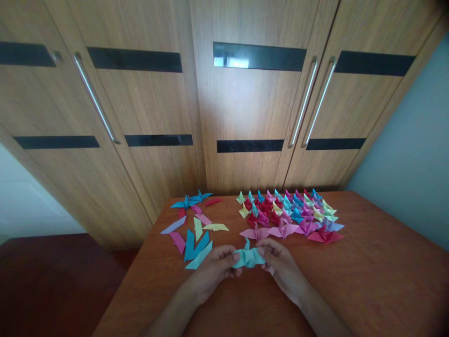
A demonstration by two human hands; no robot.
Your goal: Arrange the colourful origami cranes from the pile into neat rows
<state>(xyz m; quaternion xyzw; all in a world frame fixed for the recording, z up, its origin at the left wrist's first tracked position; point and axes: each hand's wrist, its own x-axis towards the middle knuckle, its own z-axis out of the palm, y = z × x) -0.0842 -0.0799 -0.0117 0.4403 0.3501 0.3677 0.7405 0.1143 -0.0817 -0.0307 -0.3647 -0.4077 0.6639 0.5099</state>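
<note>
Left side of the fold: your left hand (218, 263) pinches one wing of the mint-green paper crane (249, 259) between thumb and fingers.
Right side of the fold: your right hand (280, 264) grips the opposite wing, the narrow neck pointing away from you.
Beyond your hands: multicoloured finished cranes (264, 218) stand close together in rows on the brown table (368, 276), a red crane (324, 236) at the near right.
Left of you: flat folded pieces (190, 245) lie scattered, with blue cranes (186, 203) behind them.
Backdrop: a wooden wardrobe (242, 107) with black panels (259, 57) faces you.
</note>
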